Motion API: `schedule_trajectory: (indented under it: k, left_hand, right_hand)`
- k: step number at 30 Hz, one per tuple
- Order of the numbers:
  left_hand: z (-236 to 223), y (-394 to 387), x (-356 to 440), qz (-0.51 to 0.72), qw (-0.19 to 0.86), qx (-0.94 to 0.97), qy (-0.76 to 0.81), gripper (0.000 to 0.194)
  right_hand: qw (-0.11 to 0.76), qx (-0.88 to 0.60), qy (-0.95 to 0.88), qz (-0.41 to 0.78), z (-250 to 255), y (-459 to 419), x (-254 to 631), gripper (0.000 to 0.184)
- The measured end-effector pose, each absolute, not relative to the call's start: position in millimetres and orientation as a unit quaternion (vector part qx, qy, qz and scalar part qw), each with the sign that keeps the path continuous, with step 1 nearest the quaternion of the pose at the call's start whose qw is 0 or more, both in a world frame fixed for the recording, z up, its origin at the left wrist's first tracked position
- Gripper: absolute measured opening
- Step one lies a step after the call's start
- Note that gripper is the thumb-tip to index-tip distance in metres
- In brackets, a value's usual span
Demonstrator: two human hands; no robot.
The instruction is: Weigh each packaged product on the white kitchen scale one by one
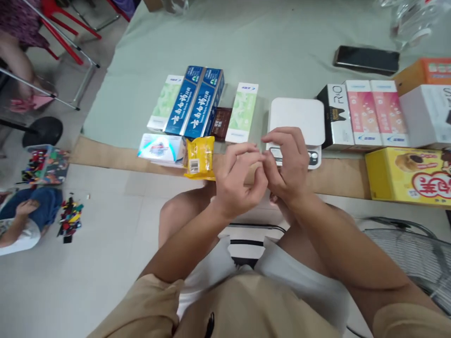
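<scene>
At the centre of the frame, the left hand [237, 180] and right hand [289, 166] have curled fingers, their tips close together; whether they pinch anything, I cannot tell. The white, flat-topped plastic scale [298, 117] lies just beyond the right hand, right of a green-and-white cardboard box [242, 112].

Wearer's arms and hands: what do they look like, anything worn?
Loose tan sleeves ending around the elbows, forearms uncovered below. Left hand and right hand are ungloved, with five-fingered human shapes. No watch, bracelet, cable or marking visible on either arm; no ring that I can make out.
</scene>
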State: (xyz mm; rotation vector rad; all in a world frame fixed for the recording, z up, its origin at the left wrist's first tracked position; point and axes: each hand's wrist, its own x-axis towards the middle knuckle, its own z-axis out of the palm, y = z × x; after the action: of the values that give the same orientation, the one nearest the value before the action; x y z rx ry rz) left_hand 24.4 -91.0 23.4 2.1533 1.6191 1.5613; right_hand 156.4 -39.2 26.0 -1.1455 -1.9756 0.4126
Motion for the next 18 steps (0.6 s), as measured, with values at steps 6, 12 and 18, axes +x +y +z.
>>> schedule_trajectory:
  k: [6, 12, 18]
  left_hand:
    - [13.2, -109.6, -22.3, 0.579, -0.107, 0.656, 0.472, 0.013]
    - [6.1, -107.3, -45.0, 0.585, -0.116, 0.637, 0.488, 0.016]
    - [12.9, -118.2, -45.7, 0.576, -0.051, 0.656, 0.486, 0.017]
  right_hand:
    - [0.383, -0.288, -0.860, 0.176, -2.4, -53.7, 108.9, 0.035]
    - [0.319, -0.269, -0.890, 0.185, -22.3, -63.0, 75.7, 0.042]
    - [0.301, -0.265, -0.889, 0.223, -27.8, -57.5, 67.7, 0.036]
